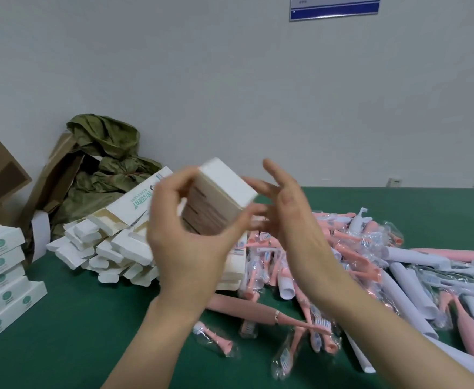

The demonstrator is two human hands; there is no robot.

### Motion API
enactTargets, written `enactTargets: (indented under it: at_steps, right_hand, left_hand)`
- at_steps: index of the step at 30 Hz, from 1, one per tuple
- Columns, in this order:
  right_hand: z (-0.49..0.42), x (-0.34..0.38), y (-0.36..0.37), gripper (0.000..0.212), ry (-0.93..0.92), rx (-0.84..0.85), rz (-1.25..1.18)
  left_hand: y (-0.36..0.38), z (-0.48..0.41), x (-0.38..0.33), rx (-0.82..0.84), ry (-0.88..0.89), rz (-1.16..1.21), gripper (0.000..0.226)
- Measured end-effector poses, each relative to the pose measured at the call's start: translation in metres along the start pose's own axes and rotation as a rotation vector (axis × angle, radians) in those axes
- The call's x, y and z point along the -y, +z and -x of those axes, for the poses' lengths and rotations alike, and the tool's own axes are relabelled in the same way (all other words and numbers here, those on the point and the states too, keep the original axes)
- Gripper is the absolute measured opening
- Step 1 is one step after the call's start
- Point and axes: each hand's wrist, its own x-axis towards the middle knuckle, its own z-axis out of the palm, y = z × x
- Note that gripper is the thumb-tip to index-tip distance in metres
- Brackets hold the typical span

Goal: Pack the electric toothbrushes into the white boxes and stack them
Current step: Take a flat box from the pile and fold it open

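Raised between the hands, the white box [221,192] is gripped by the left hand [185,240], fingers curled round it; the right hand [289,217], spread and empty, sits just beside its top end. Blur hides whether that end is shut, but this is probably the closing step. The next move would be to carry it to the stack [1,276] left of the left hand.

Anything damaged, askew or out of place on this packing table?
The brown carton at the back left is torn open and slumped, a crumpled green bag bulging from it. The stacked white boxes at the left edge sit staggered, not square. Nothing else stands out.
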Motion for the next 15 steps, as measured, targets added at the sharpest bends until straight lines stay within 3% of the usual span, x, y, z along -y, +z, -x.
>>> enactTargets:
  at_steps: [3, 5, 7, 9, 12, 13, 15]
  right_hand:
    - [0.005, 0.001, -0.017, 0.019, 0.017, -0.064, 0.32]
    - [0.007, -0.006, -0.025, 0.035, 0.272, -0.019, 0.493]
    - [0.004, -0.018, -0.025, 0.056, 0.62, 0.072, 0.269]
    - [0.0, -0.022, -0.024, 0.048, 0.823, 0.111, -0.17]
    - [-0.003, -0.025, -0.031, 0.028, 0.792, -0.036, -0.539]
    - [-0.005, -0.026, -0.035, 0.025, 0.735, -0.124, -0.565]
    - [-0.007, -0.027, -0.041, 0.021, 0.623, -0.276, -0.561]
  left_hand:
    - [-0.013, -0.023, -0.011, -0.189, -0.06, 0.348, 0.056]
    - [-0.017, -0.033, -0.014, -0.223, -0.207, 0.593, 0.061]
    - [-0.017, -0.035, -0.011, -0.221, -0.352, 0.712, 0.064]
    - [-0.015, -0.032, -0.005, -0.219, -0.423, 0.773, 0.062]
    - [-0.012, -0.025, 0.011, -0.187, -0.497, 0.781, 0.049]
    - [-0.011, -0.021, 0.018, -0.182, -0.536, 0.701, 0.045]
    - [-0.01, -0.013, 0.032, -0.205, -0.613, 0.31, 0.051]
